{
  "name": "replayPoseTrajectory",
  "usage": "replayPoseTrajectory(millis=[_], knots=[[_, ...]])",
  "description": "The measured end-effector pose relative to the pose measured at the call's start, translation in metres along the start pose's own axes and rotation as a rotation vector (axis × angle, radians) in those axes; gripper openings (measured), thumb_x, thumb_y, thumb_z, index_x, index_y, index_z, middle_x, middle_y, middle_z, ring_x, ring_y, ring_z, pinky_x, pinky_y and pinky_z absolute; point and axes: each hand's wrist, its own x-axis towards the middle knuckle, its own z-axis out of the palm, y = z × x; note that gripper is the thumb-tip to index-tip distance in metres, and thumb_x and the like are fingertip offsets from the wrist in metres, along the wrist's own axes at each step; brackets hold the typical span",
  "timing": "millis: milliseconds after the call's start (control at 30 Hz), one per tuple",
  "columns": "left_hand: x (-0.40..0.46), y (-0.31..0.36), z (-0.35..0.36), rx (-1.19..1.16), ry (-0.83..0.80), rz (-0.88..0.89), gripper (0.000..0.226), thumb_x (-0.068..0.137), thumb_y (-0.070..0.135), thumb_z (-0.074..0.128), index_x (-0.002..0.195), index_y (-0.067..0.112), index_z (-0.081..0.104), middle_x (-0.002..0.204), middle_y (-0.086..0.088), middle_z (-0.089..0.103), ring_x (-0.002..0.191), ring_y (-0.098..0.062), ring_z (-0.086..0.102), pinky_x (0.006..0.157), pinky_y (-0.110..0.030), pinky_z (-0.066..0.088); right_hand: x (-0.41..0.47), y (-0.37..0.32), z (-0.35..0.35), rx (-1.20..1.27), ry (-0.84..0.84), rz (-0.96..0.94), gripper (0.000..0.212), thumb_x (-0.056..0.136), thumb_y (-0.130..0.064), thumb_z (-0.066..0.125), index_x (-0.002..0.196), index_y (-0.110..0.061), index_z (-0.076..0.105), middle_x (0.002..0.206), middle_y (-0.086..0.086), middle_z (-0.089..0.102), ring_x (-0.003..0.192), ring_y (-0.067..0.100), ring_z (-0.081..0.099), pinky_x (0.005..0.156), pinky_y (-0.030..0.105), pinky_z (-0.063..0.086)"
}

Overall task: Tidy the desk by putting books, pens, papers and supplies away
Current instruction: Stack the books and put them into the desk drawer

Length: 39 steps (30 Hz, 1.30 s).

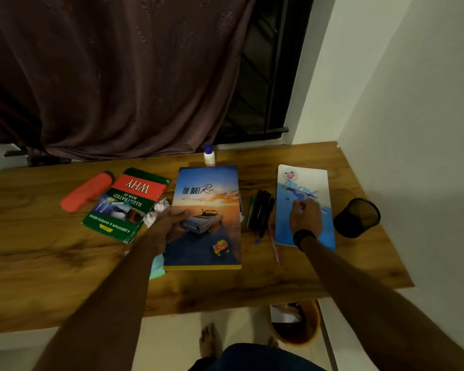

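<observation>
My left hand [169,219] grips the "Quiet Ride" book's [204,218] left edge; right hand [306,216], apparently flat, rests on the blue notebook [304,183] right of it.

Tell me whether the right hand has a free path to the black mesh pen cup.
Probably yes: the right hand rests on the blue notebook, and the mesh pen cup lies just beside it with nothing between.

Home study corner, my wooden worktop [292,266] against a curtained [105,76], barred window [263,76], plain white walls, books [204,218], pens [261,210], mesh pen cup [357,217], glue bottle [209,155], my bare feet on tiled floor, wastebasket [296,324] below.
</observation>
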Motion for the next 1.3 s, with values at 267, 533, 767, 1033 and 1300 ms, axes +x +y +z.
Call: replayPoseTrajectory(millis=[267,533,767,1033,1300], knots=[[0.019,-0.015,0.063,-0.041,-0.034,-0.016,0.015,0.09,0.0,0.059,0.1,0.01,0.059,0.102,-0.011,0.065,0.078,-0.017,0.07,0.057,-0.025,0.06,0.016,0.045,-0.019,-0.349,-0.263,0.21,0.097,0.074,-0.057,0.073,0.142,-0.005,0.026,0.146,0.017,0.033,0.134,0.036,0.034,0.105,0.05,0.038],[0.033,-0.036,0.077,0.044,0.111,-0.102,0.033,0.082,0.02,0.073,0.106,0.002,0.061,0.101,-0.015,0.063,0.081,-0.024,0.058,0.066,-0.035,0.051,0.024,0.061,-0.007,-0.201,-0.295,0.356,0.128,0.049,-0.06,0.087,0.148,-0.014,0.018,0.147,0.019,0.028,0.135,0.039,0.033,0.105,0.051,0.039],[0.036,-0.051,0.061,0.059,0.214,-0.071,0.04,0.092,0.002,0.058,0.13,-0.006,0.049,0.132,-0.023,0.054,0.115,-0.038,0.057,0.072,-0.037,0.055,0.007,0.053,-0.01,0.116,-0.157,0.276,0.058,0.08,-0.027,0.075,0.128,-0.014,0.045,0.12,0.013,0.063,0.104,0.033,0.063,0.084,0.042,0.054],[0.053,-0.063,0.041,0.049,0.157,-0.142,0.038,0.095,0.008,0.056,0.131,-0.004,0.05,0.137,-0.017,0.052,0.123,-0.038,0.052,0.104,-0.052,0.043,0.016,-0.002,-0.065,0.643,0.002,-0.006,0.056,0.086,-0.006,0.069,0.134,-0.007,0.041,0.118,0.009,0.061,0.102,0.025,0.061,0.083,0.035,0.049],[0.026,-0.052,0.04,-0.21,-0.179,-0.179,0.05,0.101,0.042,0.036,0.119,0.003,0.061,0.105,-0.017,0.072,0.081,-0.025,0.071,0.06,-0.029,0.057,-0.046,-0.027,-0.011,0.901,-0.544,0.153,0.04,0.083,0.006,0.067,0.115,-0.015,0.057,0.111,0.012,0.066,0.089,0.024,0.066,0.071,0.035,0.058]])
